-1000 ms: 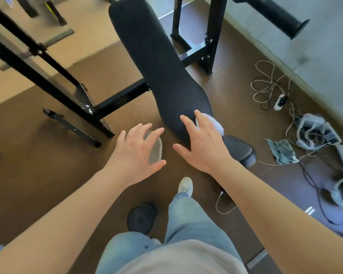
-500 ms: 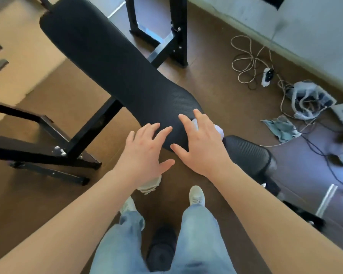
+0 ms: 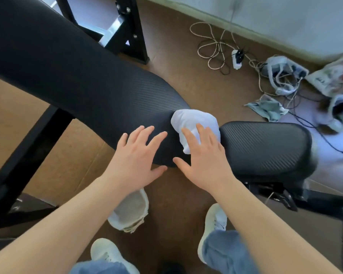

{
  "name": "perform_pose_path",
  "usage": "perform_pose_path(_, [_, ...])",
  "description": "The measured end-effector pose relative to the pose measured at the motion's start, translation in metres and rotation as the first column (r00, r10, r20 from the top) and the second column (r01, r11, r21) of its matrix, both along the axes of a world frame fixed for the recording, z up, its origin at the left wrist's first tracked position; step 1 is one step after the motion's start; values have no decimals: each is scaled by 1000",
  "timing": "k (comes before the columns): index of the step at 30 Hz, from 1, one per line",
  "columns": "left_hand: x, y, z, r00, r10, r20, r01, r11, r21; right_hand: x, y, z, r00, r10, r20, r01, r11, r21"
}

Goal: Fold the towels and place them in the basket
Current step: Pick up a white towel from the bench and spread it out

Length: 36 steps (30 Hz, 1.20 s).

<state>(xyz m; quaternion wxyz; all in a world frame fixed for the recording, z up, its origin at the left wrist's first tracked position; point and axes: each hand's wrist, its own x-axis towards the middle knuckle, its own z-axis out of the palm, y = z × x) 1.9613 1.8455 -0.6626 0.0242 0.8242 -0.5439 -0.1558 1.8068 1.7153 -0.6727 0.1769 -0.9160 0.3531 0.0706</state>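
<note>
Lying in a loose bunch, not folded, the white towel (image 3: 194,123) sits on the near end of the long black bench pad (image 3: 67,76), just at the gap before the shorter seat pad (image 3: 265,149). The right hand (image 3: 204,159) is spread flat, with its straight fingers resting on the near side of the towel and the thumb stretched out to the side over the pad edge. The left hand (image 3: 137,157) is also spread, fingers apart and straight, over the long pad just beside the towel but not touching it; if the palm presses the pad, I cannot tell. Neither hand pinches anything.

Below the left forearm, a pale fabric object (image 3: 131,212) with a white rim lies on the brown floor (image 3: 186,76); whether it is the basket I cannot tell. Two white shoes (image 3: 214,220) and blue jeans legs are at the bottom. Near the wall lie tangled cables (image 3: 210,46), a power strip (image 3: 237,58) and a teal cloth (image 3: 269,107).
</note>
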Motion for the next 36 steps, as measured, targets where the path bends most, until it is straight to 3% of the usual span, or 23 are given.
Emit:
perform_pose_path(7, [-4,-19,-97,992,-17,123,35,990,-140,-9,-20,-82,1000,21,12,-18,985,-169])
perform_pose_path(14, [-12,-17,-139,982,21,190,17,980,-197,-18,-23,-113,999,47,-7,-47,963,-267])
perform_pose_path(36, [-101,34,-69,974,127,188,-85,973,-216,-82,24,-65,990,118,80,-101,976,-191])
